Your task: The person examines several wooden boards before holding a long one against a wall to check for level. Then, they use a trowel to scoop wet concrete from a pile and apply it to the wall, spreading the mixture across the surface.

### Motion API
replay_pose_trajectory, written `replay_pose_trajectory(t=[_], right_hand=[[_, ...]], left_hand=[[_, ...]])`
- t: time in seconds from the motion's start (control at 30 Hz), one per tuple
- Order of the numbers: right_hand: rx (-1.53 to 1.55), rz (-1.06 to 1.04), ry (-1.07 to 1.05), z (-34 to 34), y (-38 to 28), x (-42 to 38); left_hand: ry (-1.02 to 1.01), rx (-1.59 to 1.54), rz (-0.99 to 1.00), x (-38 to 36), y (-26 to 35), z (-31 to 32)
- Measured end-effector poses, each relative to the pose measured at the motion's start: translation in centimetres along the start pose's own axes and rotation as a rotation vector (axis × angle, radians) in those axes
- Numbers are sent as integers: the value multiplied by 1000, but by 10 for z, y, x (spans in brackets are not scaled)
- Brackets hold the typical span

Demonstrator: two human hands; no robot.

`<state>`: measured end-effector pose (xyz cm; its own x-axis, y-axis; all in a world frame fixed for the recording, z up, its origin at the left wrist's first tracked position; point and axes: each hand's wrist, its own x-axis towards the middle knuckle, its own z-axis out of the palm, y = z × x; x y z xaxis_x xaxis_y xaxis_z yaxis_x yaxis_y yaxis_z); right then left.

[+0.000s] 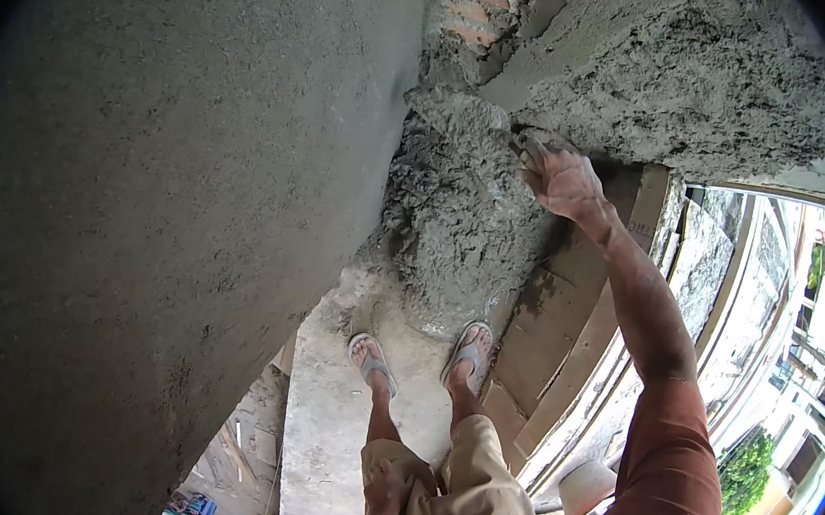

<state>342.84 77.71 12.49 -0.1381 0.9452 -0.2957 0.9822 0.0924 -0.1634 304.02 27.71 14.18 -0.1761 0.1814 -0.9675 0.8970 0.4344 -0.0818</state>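
My right hand (pixel 571 186) is closed around the handle of a trowel (pixel 532 151), at the right edge of a big heap of wet grey mortar (pixel 463 203). Most of the trowel is hidden by my fingers and the mortar. Just above it is a wall face (pixel 692 86) with rough, fresh mortar on it. My left hand (pixel 388 491) hangs low against my shorts, fingers loosely extended and nothing visible in them.
A smooth grey plastered wall (pixel 191 164) fills the left side. Exposed bricks (pixel 473 13) show at the top. My sandalled feet stand on a concrete ledge (pixel 332 450) below the heap. Boards (pixel 556 323) line the right, with an opening to the street beyond.
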Motion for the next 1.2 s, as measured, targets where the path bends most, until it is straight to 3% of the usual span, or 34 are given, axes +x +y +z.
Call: replay_pose_trajectory(t=[0.17, 0.2, 0.23, 0.3, 0.37, 0.43, 0.47, 0.53, 0.57, 0.6, 0.63, 0.7, 0.73, 0.83, 0.9, 0.93, 1.0, 1.07, 1.2], right_hand=[[237, -189, -404, -39, -1, -43], [282, -338, -372, -41, 0, -41], [286, -339, -370, -42, 1, -31], [469, 86, -872, -65, -16, 3], [510, 112, -925, -31, 12, 70], [799, 97, -577, -9, 59, 113], [808, 109, -579, -28, 52, 99], [389, 110, -422, -104, 14, 58], [384, 290, -384, -99, 1, 33], [327, 213, -527, -80, 15, 17], [474, 231, -497, -51, 24, -17], [280, 256, -361, 11, 16, -86], [285, 441, -388, 50, 6, -119], [457, 776, -204, 205, -20, -215], [465, 976, -255, 288, -38, -252], [457, 1021, -252, 319, -49, -259], [468, 1078, -255, 370, -70, -259], [489, 984, -145, 411, -91, -242], [604, 854, -94, 426, -98, -191]], left_hand=[[57, 13, 21, -5, -2, -2], [75, 34, 19, -5, -1, -1], [78, 35, 16, -3, -3, 5], [150, 54, 62, 1, -12, 21], [127, 18, 53, 0, -8, 23], [90, 5, 47, -9, -4, 18], [113, 54, 44, -15, 0, 14], [157, 106, 53, -12, 6, 6], [149, 83, 88, -11, 1, 5], [137, 62, 118, -10, -7, 6], [150, 26, 124, -6, -12, 8], [176, 67, 205, -2, -17, 2], [181, 84, 206, 0, -13, -6], [137, 157, 110, -10, 1, -34], [148, 251, 97, -11, 0, -45], [54, 251, 7, -9, 3, -53], [54, 299, -2, -8, 3, -63], [27, 338, -43, -5, 3, -70], [22, 351, -41, -3, 3, -81]])
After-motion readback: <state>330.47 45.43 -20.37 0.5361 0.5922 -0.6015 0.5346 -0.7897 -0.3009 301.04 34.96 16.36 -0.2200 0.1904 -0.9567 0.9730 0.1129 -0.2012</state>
